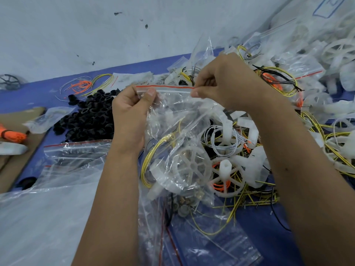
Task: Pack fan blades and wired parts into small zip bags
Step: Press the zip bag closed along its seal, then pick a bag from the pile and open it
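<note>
Zip bag [172,143] w/ a white fan blade [189,167] + yellow wires [153,156] inside is held up over the bench [38,89]. Left hand [130,114] and right hand [221,81] each pinch the red-lined seal, prob zipping it. This one's nearly done imo; tons of loose blades [228,175] left, empty bags [76,150] waiting.

two bare forearms are showing from the lower edge of the frame, with no sleeves covering them. the left hand [132,114] and right hand [226,79] are wearing no gloves, rings or watch. short, unpainted nails are showing on the thumbs.
</note>
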Available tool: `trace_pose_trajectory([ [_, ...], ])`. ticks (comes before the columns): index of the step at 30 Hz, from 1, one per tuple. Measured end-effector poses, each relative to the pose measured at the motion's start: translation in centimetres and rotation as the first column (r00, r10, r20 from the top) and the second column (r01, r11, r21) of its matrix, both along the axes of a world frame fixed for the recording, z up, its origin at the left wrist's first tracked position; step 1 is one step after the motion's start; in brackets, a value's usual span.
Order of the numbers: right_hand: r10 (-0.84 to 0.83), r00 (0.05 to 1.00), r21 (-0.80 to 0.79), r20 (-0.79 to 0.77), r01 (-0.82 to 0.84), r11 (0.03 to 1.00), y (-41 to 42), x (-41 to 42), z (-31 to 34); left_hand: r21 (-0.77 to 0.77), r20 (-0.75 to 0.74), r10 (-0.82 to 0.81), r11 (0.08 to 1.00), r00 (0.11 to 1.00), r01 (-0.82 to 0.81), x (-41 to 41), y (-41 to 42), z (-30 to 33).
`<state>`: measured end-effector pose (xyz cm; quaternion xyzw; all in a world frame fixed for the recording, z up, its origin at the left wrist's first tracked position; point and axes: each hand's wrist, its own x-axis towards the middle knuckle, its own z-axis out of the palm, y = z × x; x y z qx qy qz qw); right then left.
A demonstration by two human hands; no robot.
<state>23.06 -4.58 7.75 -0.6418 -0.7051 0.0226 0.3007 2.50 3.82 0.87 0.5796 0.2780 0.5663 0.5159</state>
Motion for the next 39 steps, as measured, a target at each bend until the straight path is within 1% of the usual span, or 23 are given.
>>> trace_pose_trajectory([
  [4,0.014,1.0,0.006,-0.004,-0.014,1.0,-0.1,0.0,0.3,0.009,-0.003,0.012,1.0,1.0,-0.012,-0.2,0.0,0.3],
  [9,0.002,1.0,-0.018,-0.026,-0.003,1.0,-0.2,0.8,0.4,-0.011,0.021,0.021,1.0,1.0,-0.021,-0.4,0.1,0.3],
  [11,0.018,1.0,-0.027,-0.011,-0.018,0.999,-0.2,0.9,0.3,-0.013,0.017,0.018,1.0,1.0,-0.018,-0.4,0.0,0.2],
  [14,0.029,0.999,-0.05,-0.034,-0.031,0.998,-0.2,1.2,0.4,-0.012,0.008,0.014,1.0,1.0,-0.014,-0.4,0.0,0.2],
  [16,0.01,0.999,-0.067,-0.046,-0.013,0.998,-0.3,1.6,0.3,-0.014,0.011,0.013,1.0,1.0,-0.013,-0.4,0.0,0.2],
  [20,-0.017,0.998,-0.037,-0.059,0.015,0.999,-0.5,1.9,0.1,-0.013,0.018,0.013,1.0,1.0,-0.013,-0.3,-0.1,0.3],
  [24,-0.007,0.996,-0.026,-0.094,0.004,1.0,-0.6,1.8,0.5,-0.041,0.053,0.021,0.999,0.998,-0.019,-0.4,-0.3,0.7],
  [29,-0.035,0.996,-0.024,-0.077,0.033,0.999,-0.8,2.0,0.6,-0.08,0.083,0.059,0.995,0.995,-0.052,-0.5,-0.5,1.0],
  [31,-0.007,0.993,-0.01,-0.119,0.006,1.0,-0.9,2.0,0.7,-0.097,0.09,0.071,0.993,0.993,-0.062,-0.5,-0.6,1.1],
  [35,0.002,0.986,-0.074,-0.166,-0.015,0.997,-1.0,2.1,0.6,-0.137,0.124,0.094,0.988,0.988,-0.077,-0.7,-0.5,1.2],
  [39,0.003,0.985,0.03,-0.17,0.002,1.0,-1.0,2.0,0.4,-0.159,0.155,0.093,0.985,0.983,-0.068,-0.8,-0.5,1.2],
])
